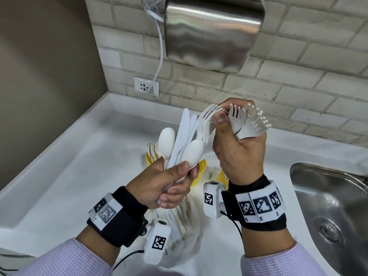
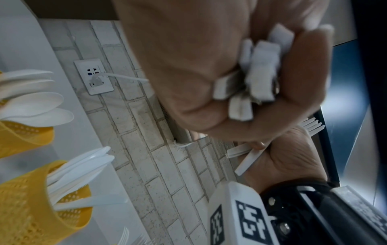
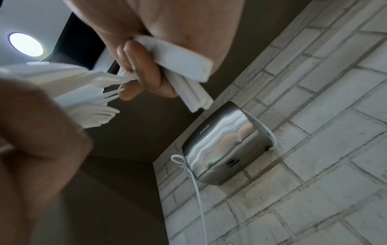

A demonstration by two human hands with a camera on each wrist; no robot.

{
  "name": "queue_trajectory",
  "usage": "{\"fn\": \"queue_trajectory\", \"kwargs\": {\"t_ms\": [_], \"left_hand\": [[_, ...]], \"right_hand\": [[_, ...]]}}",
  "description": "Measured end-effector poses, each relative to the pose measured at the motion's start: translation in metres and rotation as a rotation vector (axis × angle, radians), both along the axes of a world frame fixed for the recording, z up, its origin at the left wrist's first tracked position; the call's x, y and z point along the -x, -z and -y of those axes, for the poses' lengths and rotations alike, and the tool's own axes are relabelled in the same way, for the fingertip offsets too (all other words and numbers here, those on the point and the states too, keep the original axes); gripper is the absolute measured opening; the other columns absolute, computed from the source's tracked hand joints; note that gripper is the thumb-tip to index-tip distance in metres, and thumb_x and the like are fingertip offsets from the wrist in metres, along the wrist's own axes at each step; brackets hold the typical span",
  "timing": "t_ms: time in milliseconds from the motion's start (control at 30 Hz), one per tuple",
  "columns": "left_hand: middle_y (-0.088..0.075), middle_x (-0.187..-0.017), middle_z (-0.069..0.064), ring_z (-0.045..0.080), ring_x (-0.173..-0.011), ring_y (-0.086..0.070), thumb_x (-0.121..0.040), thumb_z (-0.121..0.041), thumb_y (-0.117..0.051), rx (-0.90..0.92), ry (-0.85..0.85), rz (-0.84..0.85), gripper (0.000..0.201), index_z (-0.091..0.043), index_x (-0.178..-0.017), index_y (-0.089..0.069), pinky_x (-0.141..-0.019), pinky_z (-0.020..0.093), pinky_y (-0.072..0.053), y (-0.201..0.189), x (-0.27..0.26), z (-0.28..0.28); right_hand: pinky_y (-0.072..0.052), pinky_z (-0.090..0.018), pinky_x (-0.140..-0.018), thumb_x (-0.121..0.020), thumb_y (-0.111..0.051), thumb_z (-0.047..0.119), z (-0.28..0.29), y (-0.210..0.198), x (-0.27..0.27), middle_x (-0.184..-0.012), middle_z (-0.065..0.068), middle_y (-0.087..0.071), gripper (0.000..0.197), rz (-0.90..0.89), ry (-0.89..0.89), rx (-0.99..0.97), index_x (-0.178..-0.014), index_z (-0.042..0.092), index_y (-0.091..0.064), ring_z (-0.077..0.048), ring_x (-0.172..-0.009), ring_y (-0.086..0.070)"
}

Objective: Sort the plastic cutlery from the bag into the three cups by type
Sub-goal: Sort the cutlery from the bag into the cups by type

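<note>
Above the white counter my left hand (image 1: 177, 178) grips a mixed bundle of white plastic cutlery (image 1: 185, 136) by the handles: spoons, knives and forks fanned upward. My right hand (image 1: 225, 118) holds several forks (image 1: 247, 124) in its palm, and its thumb and fingers pinch the tines of a fork (image 1: 209, 114) in the left bundle. In the left wrist view the handle ends (image 2: 259, 71) sit in my curled left fingers. Below stand yellow perforated cups: one with spoons (image 2: 25, 136), one with knives (image 2: 27, 207). A third cup (image 1: 221, 176) is mostly hidden behind my right wrist.
A clear bag with more cutlery (image 1: 179, 216) lies on the counter (image 1: 69, 176) under my wrists. A steel sink (image 1: 328, 196) is at the right. A steel hand dryer (image 1: 213, 32) hangs on the tiled wall, its cable running to an outlet (image 1: 146, 86).
</note>
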State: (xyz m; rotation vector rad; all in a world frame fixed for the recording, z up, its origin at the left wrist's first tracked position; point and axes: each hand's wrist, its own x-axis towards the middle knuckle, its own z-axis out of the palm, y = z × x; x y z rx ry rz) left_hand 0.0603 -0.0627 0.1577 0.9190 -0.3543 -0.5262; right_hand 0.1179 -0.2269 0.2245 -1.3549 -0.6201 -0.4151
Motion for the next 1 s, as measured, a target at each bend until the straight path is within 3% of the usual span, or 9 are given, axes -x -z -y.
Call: {"fn": "queue_trajectory", "kwargs": {"t_ms": [67,167,267,333,433,600,700,833,1000], "left_hand": [[-0.041,-0.052,-0.006,0.001,-0.034,-0.031,-0.084,-0.054,-0.077,0.002,0.005,0.014,0.041,-0.016,-0.095,-0.067,-0.037,0.012,-0.031,-0.001,0.000,0.001],[-0.040,-0.052,-0.003,0.004,-0.033,-0.026,-0.085,-0.055,-0.076,-0.024,-0.024,0.033,0.045,-0.014,-0.101,-0.067,-0.037,0.013,-0.030,-0.003,0.000,0.003],[-0.039,-0.051,0.000,0.006,-0.032,-0.024,-0.084,-0.056,-0.076,-0.061,-0.065,0.035,0.047,-0.013,-0.102,-0.066,-0.037,0.014,-0.031,-0.003,-0.002,0.004],[-0.038,-0.051,0.001,0.006,-0.032,-0.024,-0.084,-0.056,-0.077,-0.079,-0.082,0.035,0.048,-0.013,-0.102,-0.066,-0.038,0.014,-0.030,-0.002,-0.002,0.004],[-0.038,-0.051,0.001,0.006,-0.032,-0.023,-0.085,-0.057,-0.076,-0.087,-0.087,0.042,0.049,-0.013,-0.107,-0.066,-0.038,0.014,-0.030,-0.002,-0.002,0.003],[-0.037,-0.052,0.003,0.008,-0.033,-0.021,-0.088,-0.056,-0.072,-0.128,-0.074,0.084,0.050,-0.013,-0.112,-0.066,-0.038,0.015,-0.029,-0.005,-0.002,0.002],[-0.038,-0.051,0.002,0.007,-0.033,-0.022,-0.088,-0.057,-0.072,-0.146,-0.068,0.092,0.049,-0.013,-0.107,-0.065,-0.038,0.015,-0.029,-0.003,-0.001,0.004],[-0.038,-0.050,0.002,0.006,-0.032,-0.024,-0.086,-0.057,-0.074,-0.149,-0.073,0.080,0.051,-0.010,-0.103,-0.063,-0.039,0.014,-0.030,-0.002,-0.002,0.005],[-0.039,-0.050,0.002,0.006,-0.032,-0.026,-0.083,-0.059,-0.075,-0.184,-0.081,0.091,0.046,-0.016,-0.097,-0.066,-0.038,0.014,-0.031,-0.004,-0.003,0.007]], "right_hand": [[-0.041,-0.025,-0.064,-0.100,-0.060,0.017,-0.001,0.002,-0.001,-0.084,-0.001,-0.060,0.005,-0.027,0.004,-0.019,-0.103,0.014,-0.059,-0.012,-0.060,-0.053],[-0.042,-0.021,-0.059,-0.103,-0.055,0.018,-0.003,0.003,-0.001,-0.076,-0.001,-0.055,0.024,-0.082,0.033,-0.061,-0.102,-0.005,-0.054,-0.012,-0.055,-0.050],[-0.035,-0.019,-0.043,-0.104,-0.054,0.009,-0.005,0.003,0.004,-0.052,0.000,-0.046,0.011,-0.214,-0.055,-0.097,-0.095,0.004,-0.057,-0.009,-0.039,-0.041],[-0.028,-0.018,-0.039,-0.102,-0.056,0.006,-0.006,0.005,0.006,-0.044,-0.001,-0.037,0.019,-0.320,-0.123,-0.104,-0.083,0.007,-0.055,-0.012,-0.032,-0.031],[-0.024,-0.019,-0.039,-0.101,-0.058,0.009,-0.005,0.006,0.002,-0.046,-0.005,-0.025,0.033,-0.428,-0.153,-0.170,-0.070,0.004,-0.048,-0.014,-0.035,-0.023],[-0.021,-0.017,-0.040,-0.095,-0.063,0.020,0.005,0.005,-0.007,-0.050,0.003,-0.030,0.005,-0.630,-0.320,-0.439,-0.093,0.015,-0.063,-0.007,-0.036,-0.025],[-0.037,-0.024,-0.044,-0.093,-0.063,0.030,0.009,0.007,-0.007,-0.054,0.002,-0.031,0.017,-0.691,-0.545,-0.406,-0.104,0.018,-0.067,-0.009,-0.039,-0.025],[-0.050,-0.035,-0.045,-0.091,-0.064,0.034,0.007,0.008,-0.004,-0.055,-0.001,-0.031,0.019,-0.684,-0.594,-0.280,-0.095,0.015,-0.067,-0.015,-0.041,-0.022],[-0.041,-0.024,-0.042,-0.091,-0.065,0.038,0.002,0.008,-0.001,-0.052,-0.001,-0.036,0.029,-0.656,-0.461,-0.279,-0.074,0.014,-0.058,-0.014,-0.036,-0.028]]}}
